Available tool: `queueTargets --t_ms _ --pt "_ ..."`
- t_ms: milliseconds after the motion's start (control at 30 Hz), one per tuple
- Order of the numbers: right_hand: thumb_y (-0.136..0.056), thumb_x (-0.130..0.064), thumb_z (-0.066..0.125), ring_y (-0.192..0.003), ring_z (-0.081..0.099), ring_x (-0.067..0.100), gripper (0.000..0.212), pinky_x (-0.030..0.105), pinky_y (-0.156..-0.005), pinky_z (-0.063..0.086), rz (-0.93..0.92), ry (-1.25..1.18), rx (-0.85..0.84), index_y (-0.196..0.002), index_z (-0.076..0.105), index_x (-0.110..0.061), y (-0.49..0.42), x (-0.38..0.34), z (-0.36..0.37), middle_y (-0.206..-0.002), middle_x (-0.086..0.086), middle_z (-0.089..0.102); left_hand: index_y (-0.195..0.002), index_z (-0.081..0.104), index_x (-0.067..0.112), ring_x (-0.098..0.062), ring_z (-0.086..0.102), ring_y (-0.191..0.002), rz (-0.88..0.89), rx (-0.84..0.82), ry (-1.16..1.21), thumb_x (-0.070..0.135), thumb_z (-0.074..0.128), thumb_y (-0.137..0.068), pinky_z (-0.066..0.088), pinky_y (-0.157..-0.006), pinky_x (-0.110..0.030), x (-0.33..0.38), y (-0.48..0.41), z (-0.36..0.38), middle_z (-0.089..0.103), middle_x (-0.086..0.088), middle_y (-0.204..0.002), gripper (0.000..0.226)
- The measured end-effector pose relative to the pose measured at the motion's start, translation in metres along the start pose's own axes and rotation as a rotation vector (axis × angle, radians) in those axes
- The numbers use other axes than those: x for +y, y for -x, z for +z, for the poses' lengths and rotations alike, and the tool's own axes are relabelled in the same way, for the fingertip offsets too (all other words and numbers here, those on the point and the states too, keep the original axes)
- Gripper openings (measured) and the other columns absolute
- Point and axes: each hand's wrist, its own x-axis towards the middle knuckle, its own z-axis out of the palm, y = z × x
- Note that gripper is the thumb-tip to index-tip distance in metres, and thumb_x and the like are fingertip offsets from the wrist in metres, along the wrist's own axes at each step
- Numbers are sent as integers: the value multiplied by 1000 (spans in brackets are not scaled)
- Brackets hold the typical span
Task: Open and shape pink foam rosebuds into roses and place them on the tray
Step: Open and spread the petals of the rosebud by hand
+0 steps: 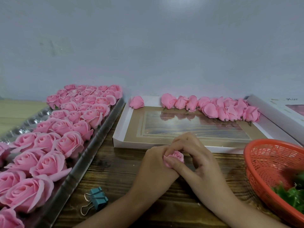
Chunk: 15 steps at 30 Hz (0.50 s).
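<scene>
Shaping step: my left hand and right hand both curl round one rosebud at near centre, fingertips pinching its petals. Next I judge: finish spreading the petals, then carry it left onto the tray.

Only the hands and forearms of the person were shown. The left hand and the right hand were seen bare. The left forearm and the right forearm were likewise seen uncovered, as far as the lower edge, where both were cut off. Slender fingers with rounded knuckles were seen on both hands. A short, rounded nail was made out on one thumb. Finer detail was lost to slight blur.
</scene>
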Motion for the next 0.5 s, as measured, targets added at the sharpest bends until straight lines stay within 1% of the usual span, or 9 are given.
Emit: queueTargets --t_ms 67,167,200,267,333,367,433,500 --pt "-86 -24 69 -90 59 13 3 13 -79 42 12 -42 2 -83 69 -22 -1 2 0 -89 -8 59 -62 51 14 -1 49 -57 -6 -17 13 29 56 -69 37 -51 -16 1 -1 -1 51 9 -55 18" --pt "-84 -26 70 -90 60 16 6 16 -79 43 24 -78 23 -83 70 -21 -1 2 -1 -89 -7 60 -69 50 13 -2 47 -57 30 -10 3 21 64 -75 35 -50 -15 3 0 -3 52 3 -61 17" --pt "-84 -27 70 -90 60 17 7 16 -79 43 20 -66 32 -84 69 -21 0 1 0 -89 -7 60 -66 50 14 -2 48 -57 42 2 0 19 64 -76 35 -50 -14 4 1 -3 53 3 -63 18" --pt "-83 -30 70 -91 59 17 7 16 -79 42 12 -23 52 -87 67 -24 1 0 0 -90 -7 60 -57 49 22 0 50 -57 57 28 26 19 60 -75 36 -50 -12 6 2 -5 55 10 -60 21" --pt "-82 -34 69 -91 58 16 12 15 -77 42 39 -3 67 -90 63 -28 1 0 1 -91 -8 60 -59 51 33 1 53 -59 72 45 55 17 60 -77 37 -53 -11 8 4 -7 55 18 -58 25" --pt "-81 -35 69 -90 58 15 13 15 -76 41 58 -6 72 -91 63 -29 2 0 1 -91 -8 60 -61 52 34 1 54 -59 74 48 44 17 60 -79 38 -54 -11 9 5 -7 56 18 -59 26" --pt "-82 -36 68 -89 58 17 12 18 -75 42 76 -17 75 -89 62 -29 2 1 1 -89 -7 60 -62 53 30 -2 53 -58 56 53 14 17 60 -81 39 -53 -15 9 5 -7 55 14 -58 23" --pt "-85 -35 68 -88 58 19 8 21 -75 44 65 -13 71 -86 62 -29 1 2 2 -87 -6 60 -60 51 25 -4 51 -57 26 45 21 18 61 -81 40 -53 -23 7 4 -7 52 10 -56 25"
